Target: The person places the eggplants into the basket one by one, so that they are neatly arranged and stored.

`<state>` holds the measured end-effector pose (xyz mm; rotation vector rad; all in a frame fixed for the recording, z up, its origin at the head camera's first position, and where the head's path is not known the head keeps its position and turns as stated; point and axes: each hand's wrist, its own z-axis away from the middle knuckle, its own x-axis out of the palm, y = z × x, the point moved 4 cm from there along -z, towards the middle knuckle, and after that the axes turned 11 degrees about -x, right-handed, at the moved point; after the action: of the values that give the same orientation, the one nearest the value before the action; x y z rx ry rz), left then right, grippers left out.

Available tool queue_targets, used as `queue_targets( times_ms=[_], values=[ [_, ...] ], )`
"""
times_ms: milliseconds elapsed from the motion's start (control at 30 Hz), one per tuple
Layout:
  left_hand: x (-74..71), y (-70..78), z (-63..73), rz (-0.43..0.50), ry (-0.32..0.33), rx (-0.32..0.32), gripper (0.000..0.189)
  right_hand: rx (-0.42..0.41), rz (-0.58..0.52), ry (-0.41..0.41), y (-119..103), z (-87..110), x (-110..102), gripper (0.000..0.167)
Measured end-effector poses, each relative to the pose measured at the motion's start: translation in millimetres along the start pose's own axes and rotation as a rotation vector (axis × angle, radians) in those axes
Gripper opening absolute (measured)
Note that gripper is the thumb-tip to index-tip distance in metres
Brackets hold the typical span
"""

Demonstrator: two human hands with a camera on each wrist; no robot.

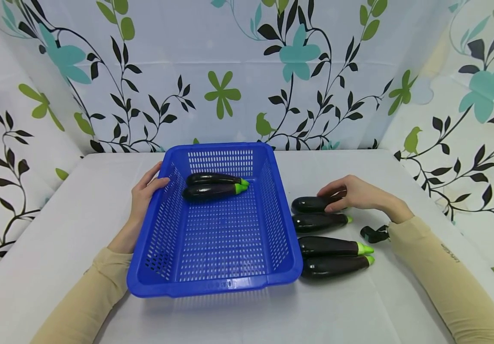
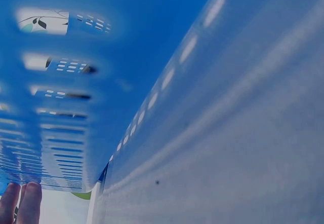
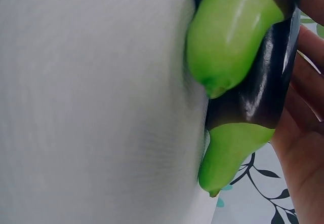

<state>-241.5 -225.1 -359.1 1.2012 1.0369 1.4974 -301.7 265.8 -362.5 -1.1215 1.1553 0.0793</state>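
A blue plastic basket (image 1: 221,289) with slotted walls stands on the white table. My left hand (image 1: 143,193) grips its left rim; two of that hand's fingertips (image 2: 31,201) show beside the slotted wall in the left wrist view. Two dark eggplants with green caps, a rear one (image 1: 213,178) and a front one (image 1: 210,191), lie in the basket's far half. Right of the basket, my right hand (image 1: 354,193) holds the rearmost eggplant (image 1: 309,204) between thumb and fingers. In the right wrist view, that eggplant (image 3: 255,82) appears beside the palm, with another green cap (image 3: 230,36) nearer the camera.
Three more eggplants lie in a column beside the basket: one (image 1: 319,222) close to the held one, then two (image 1: 326,246) (image 1: 334,266) nearer the front. A small black object (image 1: 373,234) sits by the right cuff. Patterned curtains (image 1: 238,71) enclose the table's back and sides.
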Motion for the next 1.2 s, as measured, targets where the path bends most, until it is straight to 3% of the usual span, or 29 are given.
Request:
queue_targets(
  times_ms=[533,1200],
  values=[
    [-0.2,-0.5,0.7,-0.018,0.004,-0.004,0.057,0.014,0.006,0.002,-0.2,1.5,0.6,0.045],
    [0.1,0.7,0.2,-0.029,0.004,-0.003,0.057,0.035,0.076,0.078,0.2,4.3,-10.5,0.045]
  ],
)
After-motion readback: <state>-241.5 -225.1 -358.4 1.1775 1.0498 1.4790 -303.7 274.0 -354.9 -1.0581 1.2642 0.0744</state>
